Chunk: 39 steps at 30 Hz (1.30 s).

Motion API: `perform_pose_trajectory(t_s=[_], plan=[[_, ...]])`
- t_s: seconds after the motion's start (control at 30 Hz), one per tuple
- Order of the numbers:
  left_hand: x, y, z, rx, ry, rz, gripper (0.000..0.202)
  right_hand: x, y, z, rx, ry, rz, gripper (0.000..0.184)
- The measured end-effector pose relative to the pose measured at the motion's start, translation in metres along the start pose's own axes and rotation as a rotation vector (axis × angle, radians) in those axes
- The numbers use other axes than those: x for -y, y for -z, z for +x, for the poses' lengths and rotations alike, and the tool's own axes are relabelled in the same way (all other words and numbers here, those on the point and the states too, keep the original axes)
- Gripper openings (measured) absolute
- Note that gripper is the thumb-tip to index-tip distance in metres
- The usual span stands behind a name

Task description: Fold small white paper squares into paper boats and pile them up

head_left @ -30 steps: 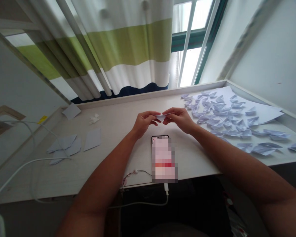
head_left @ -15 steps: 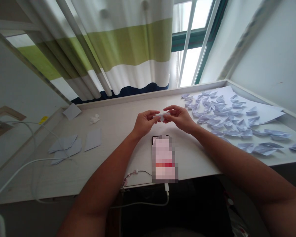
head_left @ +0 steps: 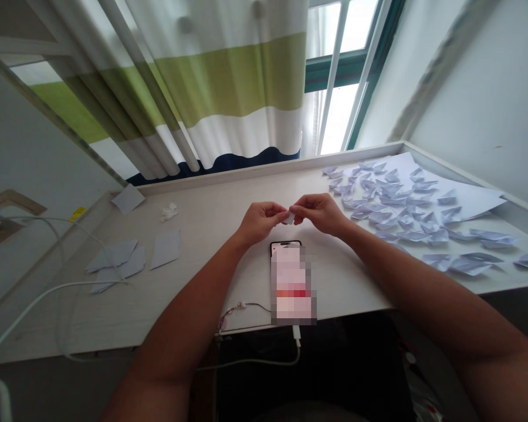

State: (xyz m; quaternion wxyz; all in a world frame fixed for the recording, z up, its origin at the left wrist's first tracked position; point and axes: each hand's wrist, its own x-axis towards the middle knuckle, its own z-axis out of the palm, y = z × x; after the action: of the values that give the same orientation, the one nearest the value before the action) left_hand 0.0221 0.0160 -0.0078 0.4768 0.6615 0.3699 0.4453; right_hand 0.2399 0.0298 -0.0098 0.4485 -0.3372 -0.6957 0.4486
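Note:
A small folded piece of white paper (head_left: 290,218) is pinched between my two hands above the middle of the table. My left hand (head_left: 262,221) grips its left side with thumb and forefinger. From the right, my right hand (head_left: 319,212) pinches it the same way, the fingertips of both hands almost meeting. Much of the paper is hidden behind the fingers. Just below the hands lies a phone (head_left: 290,281) with a blurred screen. Several folded paper boats (head_left: 391,202) are spread over the right part of the table.
Loose paper sheets (head_left: 166,249) and a crumpled white scrap (head_left: 169,212) lie on the left. A large white sheet (head_left: 475,196) sits beneath some boats. A charging cable (head_left: 297,340) runs from the phone; another white cable (head_left: 35,305) crosses the left side. A raised rim (head_left: 229,174) borders the table.
My hands have come closer together. The folded paper, held level and wide before, now shows as a smaller piece pointing downward between the fingertips.

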Motion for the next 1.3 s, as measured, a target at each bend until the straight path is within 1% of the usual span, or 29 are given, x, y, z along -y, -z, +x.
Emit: perform_pose_trajectory(t_s=[0.07,0.23,0.3,0.43,0.5,0.57,0.63,0.7,0.77,0.83,0.93,1.03,1.2,1.3], plan=[[-0.001,0.0,0.001,0.008,-0.006,0.004,0.039,0.0,-0.001,0.0,0.012,0.007,0.033,0.051],[0.001,-0.003,-0.001,-0.059,-0.006,0.016,0.036,-0.001,-0.003,0.002,0.021,-0.013,0.096,0.054],[0.001,-0.003,-0.002,-0.045,-0.012,0.036,0.035,-0.002,-0.003,0.001,0.014,-0.017,0.092,0.053],[-0.001,-0.003,-0.005,0.004,-0.033,0.161,0.03,0.0,-0.002,0.0,-0.005,-0.023,0.073,0.051],[0.0,-0.004,-0.005,-0.027,-0.046,0.193,0.029,0.001,-0.002,-0.001,-0.011,-0.039,0.069,0.052],[0.004,-0.005,-0.003,-0.083,-0.054,0.193,0.028,0.001,-0.003,-0.001,-0.013,-0.041,0.078,0.052],[0.006,-0.005,-0.002,-0.143,-0.025,0.17,0.026,0.001,-0.005,0.0,-0.021,-0.022,0.094,0.052],[0.006,-0.004,-0.001,-0.164,0.055,0.097,0.031,-0.001,-0.006,0.001,-0.037,0.001,0.098,0.05],[0.002,-0.002,-0.001,-0.14,0.146,-0.022,0.037,-0.002,-0.006,0.001,-0.055,0.021,0.076,0.046],[-0.003,0.0,-0.001,-0.113,0.182,-0.115,0.038,-0.002,-0.006,0.001,-0.067,0.044,0.042,0.044],[-0.007,0.0,-0.002,-0.103,0.166,-0.166,0.042,-0.002,-0.006,0.001,-0.066,0.072,0.007,0.042],[-0.007,0.0,-0.002,-0.101,0.157,-0.214,0.047,-0.001,-0.005,0.0,-0.053,0.091,-0.001,0.04],[-0.007,-0.001,-0.002,-0.115,0.153,-0.219,0.052,0.002,-0.003,-0.001,0.046,0.088,-0.013,0.037],[-0.009,-0.001,-0.003,-0.12,0.138,-0.199,0.054,0.003,-0.002,-0.001,-0.034,0.111,-0.01,0.041]])
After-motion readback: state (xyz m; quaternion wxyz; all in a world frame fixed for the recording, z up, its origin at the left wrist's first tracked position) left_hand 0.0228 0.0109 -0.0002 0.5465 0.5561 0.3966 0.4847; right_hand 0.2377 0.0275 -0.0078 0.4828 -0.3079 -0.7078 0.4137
